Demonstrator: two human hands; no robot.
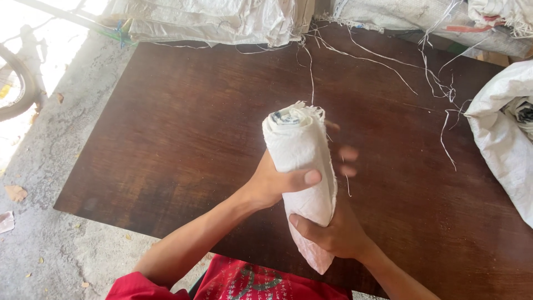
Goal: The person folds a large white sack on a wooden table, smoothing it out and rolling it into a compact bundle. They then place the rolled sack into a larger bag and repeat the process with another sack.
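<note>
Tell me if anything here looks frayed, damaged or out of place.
Yes. The rolled white woven sack, gripped by the left hand and right hand, is frayed at its top end, and loose white threads lie scattered across the brown board.

Board [183, 139]: dark brown wood, flat on the floor, bare over most of its face.
Floor [66, 233]: grey concrete, rough, with dry leaves [15, 193] scattered at the left edge.
Sacks [216, 19]: white woven, folded and stacked along the board's far edge.
Sack [502, 133]: white woven, bulging, at the right edge, partly on the board.
Threads [388, 64]: loose white strands trailing from the far sacks across the board's far right part.
Wheel [19, 83]: curved dark rim, far left, in bright light.
</note>
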